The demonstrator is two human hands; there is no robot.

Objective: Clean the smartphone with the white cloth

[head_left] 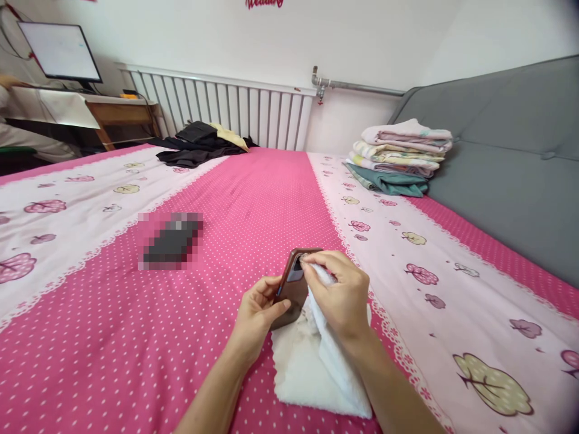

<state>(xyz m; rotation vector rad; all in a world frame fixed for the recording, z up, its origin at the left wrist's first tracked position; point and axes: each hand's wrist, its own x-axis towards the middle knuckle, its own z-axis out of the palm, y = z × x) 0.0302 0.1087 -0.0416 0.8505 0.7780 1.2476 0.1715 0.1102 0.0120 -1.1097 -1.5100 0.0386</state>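
Observation:
My left hand (260, 310) grips a brown phone case (296, 295) by its left side, thumb across its lower part. The case is tilted upright above the bed, with a camera opening near its top; whether a phone sits inside I cannot tell. Pinched in my right hand (339, 289) is part of a white fluffy cloth (312, 367), pressed at the camera area of the case. The rest of that cloth hangs down onto the pink bedspread (253, 211) below both hands. My right fingertips partly cover the top of the case.
A blurred-out dark object (172, 241) lies on the bed to the left. Dark clothes (194, 144) are heaped near the radiator (217, 108). Folded fabrics (402, 157) are stacked by the grey headboard (511, 138). A monitor (61, 51) stands on a desk, with a person partly visible beside it.

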